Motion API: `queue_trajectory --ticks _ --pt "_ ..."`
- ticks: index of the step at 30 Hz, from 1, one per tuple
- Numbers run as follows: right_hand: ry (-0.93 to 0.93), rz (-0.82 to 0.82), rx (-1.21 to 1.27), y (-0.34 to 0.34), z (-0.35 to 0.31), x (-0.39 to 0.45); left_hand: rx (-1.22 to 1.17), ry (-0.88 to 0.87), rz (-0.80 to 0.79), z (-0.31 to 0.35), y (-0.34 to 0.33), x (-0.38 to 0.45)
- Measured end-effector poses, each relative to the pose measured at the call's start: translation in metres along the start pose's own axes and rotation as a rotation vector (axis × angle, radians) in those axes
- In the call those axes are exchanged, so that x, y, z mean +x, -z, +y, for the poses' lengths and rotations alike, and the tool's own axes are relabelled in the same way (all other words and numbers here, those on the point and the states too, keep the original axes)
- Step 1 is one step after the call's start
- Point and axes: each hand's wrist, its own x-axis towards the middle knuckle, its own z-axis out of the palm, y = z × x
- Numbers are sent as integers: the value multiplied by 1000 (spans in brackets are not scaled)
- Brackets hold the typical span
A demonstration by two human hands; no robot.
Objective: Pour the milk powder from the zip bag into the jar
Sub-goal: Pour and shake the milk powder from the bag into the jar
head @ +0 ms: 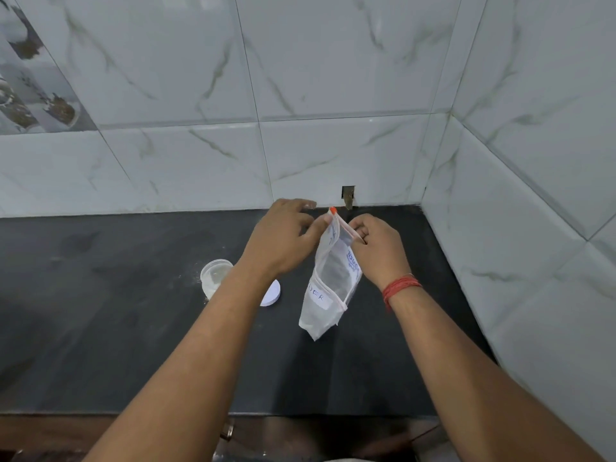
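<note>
Hanging above the dark counter, the zip bag is held at its top edge by both hands: the left hand pinches the corner near the orange slider, the right hand grips the opposite side. The open jar stands left of the bag, its white lid lying beside it.

jar on counter, lid right, zip bag further right

Jar half behind left forearm
</note>
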Motion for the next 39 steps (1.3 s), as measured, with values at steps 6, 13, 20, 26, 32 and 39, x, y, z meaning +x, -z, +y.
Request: queue_trajectory --ticks 6,13,20,26,32,39 --pt "21 -14 -92 1 -11 4 106 -193 249 15 -13 4" --pt "14 3 -63 11 -24 13 57 -15 -15 2 -20 11" --pt "54 82 -47 12 -26 20 219 165 78 -14 -26 15" --pt "128 189 15 8 -22 26 166 151 286 -17 -24 16" --pt "181 287 71 6 -18 29 128 153 362 -28 -25 15" --pt "232 344 76 6 -19 35 74 160 390 -33 -26 17"
